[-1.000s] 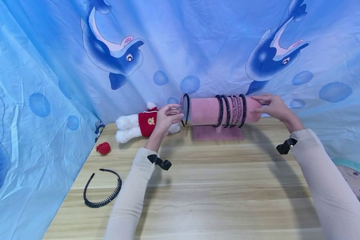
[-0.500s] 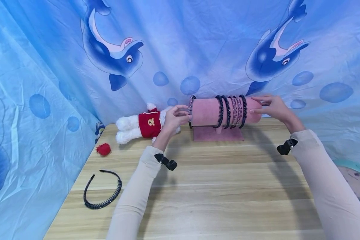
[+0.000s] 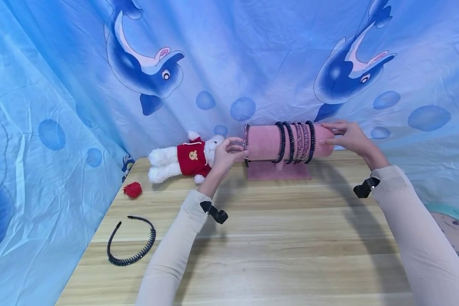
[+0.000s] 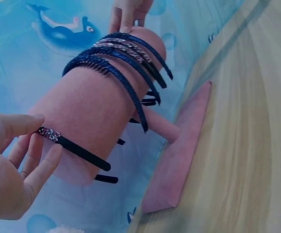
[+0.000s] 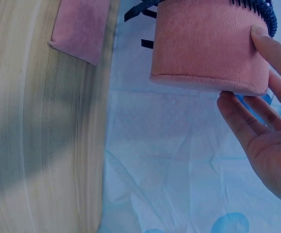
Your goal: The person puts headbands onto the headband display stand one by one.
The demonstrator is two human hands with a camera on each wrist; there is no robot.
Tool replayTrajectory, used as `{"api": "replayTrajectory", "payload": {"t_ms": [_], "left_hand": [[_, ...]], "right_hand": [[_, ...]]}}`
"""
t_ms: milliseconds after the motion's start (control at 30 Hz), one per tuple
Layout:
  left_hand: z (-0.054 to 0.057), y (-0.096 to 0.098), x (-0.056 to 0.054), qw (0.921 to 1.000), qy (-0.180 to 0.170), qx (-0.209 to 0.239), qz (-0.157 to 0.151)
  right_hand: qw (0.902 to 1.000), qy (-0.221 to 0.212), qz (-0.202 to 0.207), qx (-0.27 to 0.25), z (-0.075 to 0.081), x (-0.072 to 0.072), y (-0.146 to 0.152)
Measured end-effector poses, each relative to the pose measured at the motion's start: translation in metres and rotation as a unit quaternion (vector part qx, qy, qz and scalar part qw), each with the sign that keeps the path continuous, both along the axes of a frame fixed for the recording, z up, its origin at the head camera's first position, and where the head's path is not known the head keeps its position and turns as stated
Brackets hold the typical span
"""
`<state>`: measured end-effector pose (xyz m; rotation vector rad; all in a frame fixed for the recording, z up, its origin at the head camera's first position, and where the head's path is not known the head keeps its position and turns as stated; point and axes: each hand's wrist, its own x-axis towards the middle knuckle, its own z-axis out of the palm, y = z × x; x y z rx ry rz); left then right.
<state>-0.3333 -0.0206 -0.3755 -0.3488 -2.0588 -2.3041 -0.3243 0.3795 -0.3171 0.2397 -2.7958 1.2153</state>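
My left hand pinches a sparkly pink-and-black headband at the left end of a pink plush headband stand. In the left wrist view the thumb and fingers grip its glittery part, and the band sits around the roll, its dark tips free below. My right hand holds the roll's right end, thumb on the side and fingers against the end face in the right wrist view. Several more headbands, black toothed ones and glittery pink ones, ring the roll's right half.
A black toothed headband lies on the wooden table at left. Nearby are a red fuzzy ball and a white plush toy in a red top. A blue dolphin curtain hangs behind; a round teal-rimmed object is at right.
My left hand has moved right, bringing the sparkly headband from beside the roll onto its left end. My right hand stays at the right end.
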Motion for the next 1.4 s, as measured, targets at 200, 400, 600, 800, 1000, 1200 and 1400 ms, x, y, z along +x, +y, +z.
{"api": "replayTrajectory", "payload": {"t_ms": [200,400,600,800,1000,1200,1400], "left_hand": [[-0.009,0.003,0.001,0.9977,0.058,-0.029,0.02],[-0.014,0.008,-0.002,0.9902,0.126,-0.053,0.028],[-0.012,0.011,0.0,0.9887,0.136,-0.054,0.03],[-0.011,0.01,-0.001,0.9919,0.117,-0.048,0.013],[-0.008,0.003,-0.001,0.9945,0.09,-0.051,-0.019],[0.002,-0.009,-0.001,0.9928,0.084,-0.068,-0.051],[0.019,-0.021,-0.007,0.9867,0.113,-0.103,-0.056]], "right_hand": [[1.0,0.004,0.002,0.002,-0.001,0.0,0.0],[1.0,0.001,0.0,-0.002,0.0,0.002,0.0],[1.0,-0.003,-0.002,0.001,0.002,0.003,0.0],[1.0,0.0,-0.005,0.004,0.003,0.004,0.0],[1.0,0.006,-0.004,0.007,0.003,0.004,0.0],[0.9999,-0.005,-0.007,0.011,0.004,0.004,-0.002],[0.9998,-0.014,-0.005,0.013,0.004,0.003,-0.003]]}}
